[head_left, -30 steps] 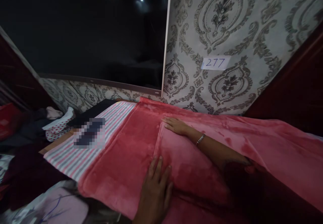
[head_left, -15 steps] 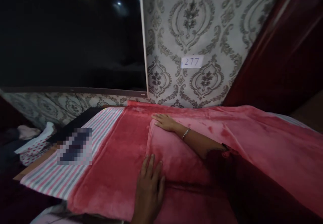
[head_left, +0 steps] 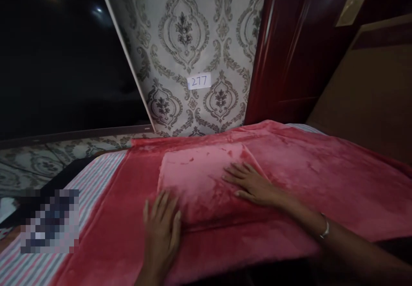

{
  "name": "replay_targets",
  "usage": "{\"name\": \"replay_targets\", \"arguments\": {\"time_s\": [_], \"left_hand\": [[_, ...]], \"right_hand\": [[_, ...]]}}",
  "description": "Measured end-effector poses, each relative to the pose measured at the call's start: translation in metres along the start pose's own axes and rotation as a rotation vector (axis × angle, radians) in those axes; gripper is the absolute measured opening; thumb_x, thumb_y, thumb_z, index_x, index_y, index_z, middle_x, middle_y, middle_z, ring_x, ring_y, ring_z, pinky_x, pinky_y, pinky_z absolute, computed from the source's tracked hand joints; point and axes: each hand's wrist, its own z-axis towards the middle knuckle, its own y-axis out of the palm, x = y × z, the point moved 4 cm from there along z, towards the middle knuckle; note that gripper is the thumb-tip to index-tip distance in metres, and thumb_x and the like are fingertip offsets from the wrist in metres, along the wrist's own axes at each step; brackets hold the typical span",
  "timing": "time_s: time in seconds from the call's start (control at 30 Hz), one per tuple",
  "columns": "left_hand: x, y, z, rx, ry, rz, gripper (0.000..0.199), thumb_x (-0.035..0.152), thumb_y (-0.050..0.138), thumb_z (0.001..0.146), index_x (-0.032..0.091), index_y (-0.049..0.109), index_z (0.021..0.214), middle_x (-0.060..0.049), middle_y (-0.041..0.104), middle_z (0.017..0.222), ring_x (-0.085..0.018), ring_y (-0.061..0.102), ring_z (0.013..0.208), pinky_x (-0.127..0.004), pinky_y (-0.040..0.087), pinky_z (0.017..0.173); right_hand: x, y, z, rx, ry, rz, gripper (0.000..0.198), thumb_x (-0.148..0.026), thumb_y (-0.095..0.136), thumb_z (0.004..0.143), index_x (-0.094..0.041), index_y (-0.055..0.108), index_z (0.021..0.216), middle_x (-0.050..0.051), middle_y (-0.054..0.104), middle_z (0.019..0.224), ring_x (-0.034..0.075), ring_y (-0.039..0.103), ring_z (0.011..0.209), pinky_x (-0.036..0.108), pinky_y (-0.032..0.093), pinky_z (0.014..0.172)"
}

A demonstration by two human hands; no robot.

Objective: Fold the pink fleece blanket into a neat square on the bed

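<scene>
A plush red-pink blanket (head_left: pixel 322 183) lies spread before me. On its left part sits a raised, roughly rectangular folded section (head_left: pixel 199 161) of lighter pink. My left hand (head_left: pixel 161 221) rests at the near left corner of that section, fingers stretched out and pointing away from me. Farther right, my right hand (head_left: pixel 251 183) lies flat on the pink surface with its fingers spread, pointing left. A silver bracelet (head_left: pixel 325 226) circles the right wrist. Neither hand grips anything.
A striped cloth (head_left: pixel 103 174) shows beneath the blanket on the left, bearing a pixelated dark object (head_left: pixel 49 221). Behind stand a large black screen (head_left: pixel 64 62), patterned wallpaper with a "277" label (head_left: pixel 198 81), a dark red door (head_left: pixel 289 62) and a brown panel (head_left: pixel 370 80).
My right hand has slid from the folded section's far left corner toward its right side. My left hand stays near the near left corner. The view has turned to the right.
</scene>
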Motion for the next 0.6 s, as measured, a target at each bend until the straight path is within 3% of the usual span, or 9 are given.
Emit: {"name": "replay_targets", "arguments": {"time_s": [0.07,0.13,0.27,0.33,0.43,0.6], "left_hand": [[0.024,0.004,0.036,-0.171,0.081,-0.174,0.045,0.031,0.039,0.105,0.028,0.057,0.146,-0.007,0.058,0.151,-0.025,0.052,0.141,-0.053,0.038,0.122],[0.054,0.022,0.076,-0.449,0.18,-0.352,0.049,0.038,0.038,0.106,0.027,0.05,0.152,-0.006,0.049,0.159,-0.023,0.045,0.147,-0.046,0.039,0.122],[0.101,0.085,0.144,-0.894,0.338,-0.6,0.059,0.051,0.03,0.106,0.021,0.046,0.155,-0.008,0.044,0.161,-0.021,0.042,0.149,-0.042,0.032,0.125],[0.114,0.123,0.166,-1.044,0.412,-0.567,0.062,0.054,0.027,0.106,0.021,0.044,0.156,-0.007,0.04,0.164,-0.022,0.035,0.153,-0.043,0.022,0.128],[0.124,0.176,0.188,-1.122,0.516,-0.399,0.059,0.052,0.026,0.107,0.026,0.04,0.158,-0.005,0.034,0.167,-0.024,0.021,0.158,-0.054,0.006,0.129],[0.122,0.236,0.216,-1.008,0.667,-0.219,0.061,0.052,0.038,0.104,0.028,0.034,0.16,-0.006,0.025,0.17,-0.027,0.011,0.16,-0.062,-0.002,0.125]], "right_hand": [[0.0,0.008,-0.011,0.037,0.002,-0.009,0.064,-0.064,0.039,0.103,-0.038,0.03,0.161,0.004,0.025,0.17,0.034,0.015,0.157,0.067,0.011,0.123],[-0.001,0.015,-0.013,0.069,0.014,-0.011,0.064,-0.063,0.038,0.104,-0.037,0.028,0.162,0.005,0.024,0.17,0.034,0.016,0.157,0.067,0.013,0.123],[-0.005,0.018,-0.01,0.1,0.037,0.01,0.066,-0.064,0.042,0.102,-0.035,0.032,0.161,0.009,0.031,0.168,0.036,0.024,0.155,0.066,0.018,0.123],[-0.007,0.016,-0.01,0.114,0.035,0.032,0.065,-0.063,0.044,0.102,-0.036,0.033,0.161,0.007,0.033,0.167,0.036,0.024,0.155,0.065,0.017,0.124],[-0.007,0.016,-0.012,0.103,0.059,0.08,0.064,-0.062,0.043,0.103,-0.038,0.032,0.161,0.003,0.032,0.167,0.034,0.019,0.157,0.064,0.014,0.125],[-0.005,0.019,-0.013,0.06,0.096,0.16,0.064,-0.064,0.041,0.103,-0.039,0.032,0.161,0.003,0.026,0.169,0.034,0.014,0.158,0.064,0.013,0.125]]}}
